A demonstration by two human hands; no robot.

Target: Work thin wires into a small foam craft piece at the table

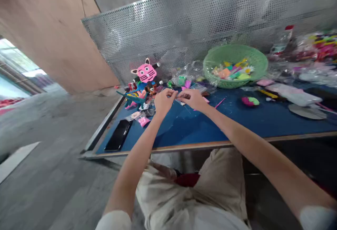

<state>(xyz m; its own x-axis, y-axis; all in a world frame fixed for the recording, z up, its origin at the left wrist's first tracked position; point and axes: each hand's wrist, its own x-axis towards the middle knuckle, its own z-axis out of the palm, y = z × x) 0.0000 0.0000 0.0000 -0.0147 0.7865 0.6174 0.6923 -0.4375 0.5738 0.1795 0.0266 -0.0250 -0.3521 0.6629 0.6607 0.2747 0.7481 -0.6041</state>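
Note:
Over the middle of the blue tabletop (184, 128), my left hand (164, 101) and my right hand (193, 98) come close together. Both have thumb and fingers pinched. Whatever sits between the fingertips is too small to make out. Just left of my left hand lie colourful clay figures, among them a pink cat face (146, 73) with whiskers and a teal piece (137, 99). A small bag of pink clay (143, 120) rests nearer the front. To the right of my right hand is a thin pink stick (220, 103).
A green basket (210, 77) with bright clay pieces stands at the back. A black phone (118, 135) lies at the left front corner. A pink-and-green clay lump (250, 101), plastic bags (297, 94) and a bottle (281, 44) are on the right. A perforated metal panel (163, 26) runs behind.

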